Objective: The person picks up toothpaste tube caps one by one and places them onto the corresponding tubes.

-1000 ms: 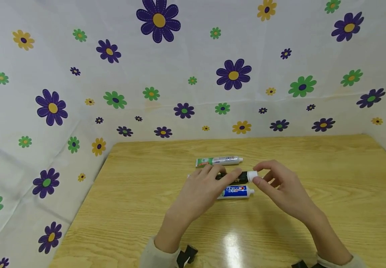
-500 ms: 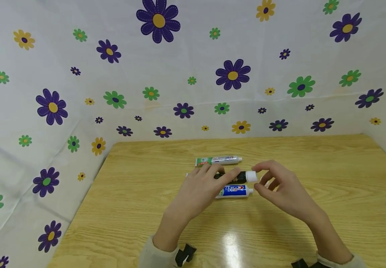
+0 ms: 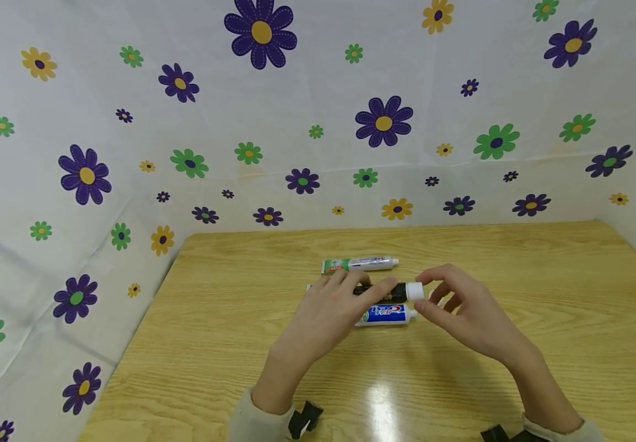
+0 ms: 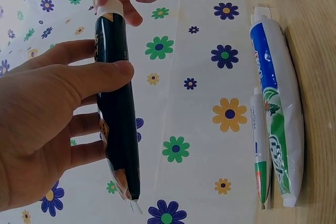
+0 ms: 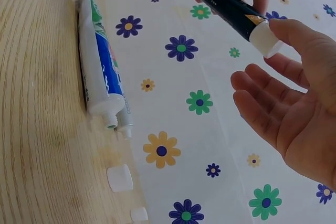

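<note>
A black toothpaste tube point(image 3: 396, 293) is held up above the table by my left hand point(image 3: 326, 313), thumb on one side and fingers on the other in the left wrist view. At its right end is a white cap point(image 5: 265, 39). My right hand point(image 3: 469, 316) pinches that cap between thumb and index finger, the other fingers loosely bent. Below lies a blue, white and green toothpaste tube point(image 3: 385, 314), its nozzle uncapped in the right wrist view. Behind it rests a slimmer green and silver toothpaste tube point(image 3: 370, 264).
Two loose white caps, a larger cap point(image 5: 120, 178) and a smaller cap point(image 5: 139, 214), sit on the wooden table point(image 3: 229, 319) near the tubes' nozzle ends. A flower-patterned white cloth point(image 3: 318, 104) hangs around the table's back and sides.
My right thumb and index finger loosened slightly from the cap half a second ago and have now come together on it again. The left hand and tube have barely moved.
</note>
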Motion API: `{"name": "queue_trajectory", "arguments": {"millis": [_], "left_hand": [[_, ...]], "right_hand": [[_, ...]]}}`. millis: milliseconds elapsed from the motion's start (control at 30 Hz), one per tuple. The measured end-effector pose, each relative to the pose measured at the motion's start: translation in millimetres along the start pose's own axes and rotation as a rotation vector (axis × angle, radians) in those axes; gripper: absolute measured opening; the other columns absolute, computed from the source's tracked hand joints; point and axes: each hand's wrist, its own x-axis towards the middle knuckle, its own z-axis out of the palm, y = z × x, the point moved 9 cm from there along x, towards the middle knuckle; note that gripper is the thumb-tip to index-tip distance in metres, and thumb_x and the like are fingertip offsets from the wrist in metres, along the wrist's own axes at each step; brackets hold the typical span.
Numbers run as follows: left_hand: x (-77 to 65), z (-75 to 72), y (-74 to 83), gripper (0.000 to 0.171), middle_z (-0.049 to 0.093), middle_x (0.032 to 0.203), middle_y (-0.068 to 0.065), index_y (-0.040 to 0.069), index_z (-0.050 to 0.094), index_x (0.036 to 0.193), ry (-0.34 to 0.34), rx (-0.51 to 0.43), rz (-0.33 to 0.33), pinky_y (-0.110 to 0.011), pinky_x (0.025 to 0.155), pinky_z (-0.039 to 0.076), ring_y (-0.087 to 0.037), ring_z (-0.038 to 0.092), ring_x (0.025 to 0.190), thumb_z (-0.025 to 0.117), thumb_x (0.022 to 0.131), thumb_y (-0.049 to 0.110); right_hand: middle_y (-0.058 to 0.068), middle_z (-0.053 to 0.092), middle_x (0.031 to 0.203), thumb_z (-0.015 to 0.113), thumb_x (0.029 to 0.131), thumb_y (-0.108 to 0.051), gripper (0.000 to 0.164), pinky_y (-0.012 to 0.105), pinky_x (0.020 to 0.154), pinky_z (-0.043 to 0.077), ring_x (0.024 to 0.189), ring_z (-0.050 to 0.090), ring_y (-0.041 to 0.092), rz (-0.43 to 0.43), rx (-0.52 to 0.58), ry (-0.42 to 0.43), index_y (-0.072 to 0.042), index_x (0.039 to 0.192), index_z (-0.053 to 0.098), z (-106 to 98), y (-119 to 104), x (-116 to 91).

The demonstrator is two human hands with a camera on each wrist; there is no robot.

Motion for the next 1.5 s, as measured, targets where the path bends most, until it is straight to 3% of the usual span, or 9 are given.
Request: {"name": "queue_trajectory", "arguments": {"millis": [200, 333, 533, 700, 967, 1267, 1500], "left_hand": [[0.9, -4.5, 3.8, 0.059, 0.061, 0.115, -0.001, 0.035, 0.047, 0.143, 0.03, 0.016, 0.026, -0.04, 0.083, 0.057, -0.019, 0.06, 0.105, 0.065, 0.096, 0.005], [-0.4, -2.8, 5.3, 0.061, 0.061, 0.116, -0.001, 0.035, 0.046, 0.143, 0.013, 0.015, 0.025, -0.041, 0.086, 0.056, -0.019, 0.061, 0.107, 0.066, 0.095, 0.004], [0.2, -2.7, 4.9, 0.061, 0.061, 0.117, 0.0, 0.035, 0.046, 0.144, 0.0, 0.023, 0.021, -0.042, 0.088, 0.056, -0.019, 0.061, 0.108, 0.066, 0.095, 0.006], [-2.0, -1.3, 2.7, 0.061, 0.062, 0.117, 0.0, 0.036, 0.046, 0.143, 0.005, -0.004, 0.012, -0.041, 0.082, 0.057, -0.019, 0.061, 0.106, 0.069, 0.094, 0.009], [-4.0, 0.6, -3.1, 0.068, 0.061, 0.118, 0.0, 0.037, 0.043, 0.144, -0.004, -0.019, -0.01, -0.04, 0.082, 0.057, -0.019, 0.059, 0.106, 0.075, 0.09, 0.012], [-1.3, -2.2, 4.4, 0.061, 0.062, 0.116, 0.0, 0.035, 0.044, 0.142, 0.032, 0.025, 0.024, -0.037, 0.082, 0.057, -0.018, 0.062, 0.105, 0.07, 0.093, 0.012], [0.2, 1.2, 9.4, 0.065, 0.062, 0.12, -0.001, 0.036, 0.04, 0.147, -0.003, 0.043, 0.04, -0.036, 0.082, 0.056, -0.018, 0.062, 0.106, 0.066, 0.095, 0.007]], "right_hand": [[-0.003, 0.066, 0.103, 0.073, 0.089, -0.005, 0.03, 0.026, 0.065, 0.054, 0.08, 0.061, 0.008, 0.03, -0.02, 0.041, -0.012, 0.116, 0.063, -3.0, 2.2, 0.9], [0.001, 0.066, 0.11, 0.07, 0.091, -0.003, 0.032, 0.025, 0.066, 0.053, 0.081, 0.062, 0.009, 0.037, 0.014, 0.066, -0.01, 0.12, 0.061, -0.8, 3.8, 0.2], [0.0, 0.065, 0.108, 0.068, 0.091, 0.001, 0.028, 0.026, 0.064, 0.053, 0.079, 0.062, 0.008, -0.004, 0.016, 0.107, -0.009, 0.117, 0.063, 1.0, -0.4, 0.9], [-0.002, 0.064, 0.107, 0.074, 0.086, 0.001, 0.032, 0.025, 0.061, 0.054, 0.078, 0.06, 0.008, -0.056, 0.001, 0.08, -0.014, 0.114, 0.066, 2.8, -8.1, -1.2], [-0.002, 0.064, 0.106, 0.074, 0.087, -0.002, 0.038, 0.025, 0.061, 0.055, 0.078, 0.061, 0.006, -0.041, -0.017, 0.012, -0.012, 0.121, 0.063, 6.8, -8.5, 0.2], [-0.003, 0.065, 0.105, 0.073, 0.09, -0.007, 0.03, 0.025, 0.061, 0.054, 0.079, 0.06, 0.006, 0.002, -0.036, 0.031, -0.012, 0.118, 0.065, 3.1, -2.7, -0.4], [0.001, 0.066, 0.109, 0.072, 0.089, -0.001, 0.036, 0.025, 0.062, 0.054, 0.078, 0.06, 0.005, -0.022, -0.039, 0.086, -0.011, 0.122, 0.061, -1.6, -4.4, -1.2]]}}
